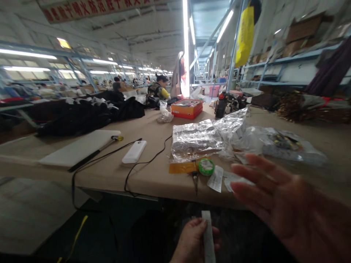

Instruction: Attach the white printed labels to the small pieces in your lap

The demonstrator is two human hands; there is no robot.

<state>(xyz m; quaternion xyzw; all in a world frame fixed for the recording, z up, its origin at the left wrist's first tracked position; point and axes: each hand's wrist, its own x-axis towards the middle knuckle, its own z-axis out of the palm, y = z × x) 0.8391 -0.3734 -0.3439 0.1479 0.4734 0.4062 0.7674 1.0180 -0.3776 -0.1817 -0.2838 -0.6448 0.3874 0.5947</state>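
Observation:
My left hand [195, 239] is low at the bottom centre, below the table's front edge, pinched on a narrow white strip [208, 237] that stands upright between thumb and fingers. My right hand [285, 204] is raised at the lower right, blurred, palm toward me, fingers stretched and spread, holding nothing. Just beyond its fingertips lie small white labels [216, 178], a green tape roll [206, 166], and scissors [195, 179] on an orange sheet [182, 167]. Crinkled clear plastic bags [197, 140] lie behind them on the tan table [153, 171].
A white power bank [134, 152] with a black cable, a white board [79, 148] and a long tool lie at the left. Dark garments [87, 113] are piled at the far left. An orange box [188, 108] and dark bottle [221, 106] stand behind. People work in the distance.

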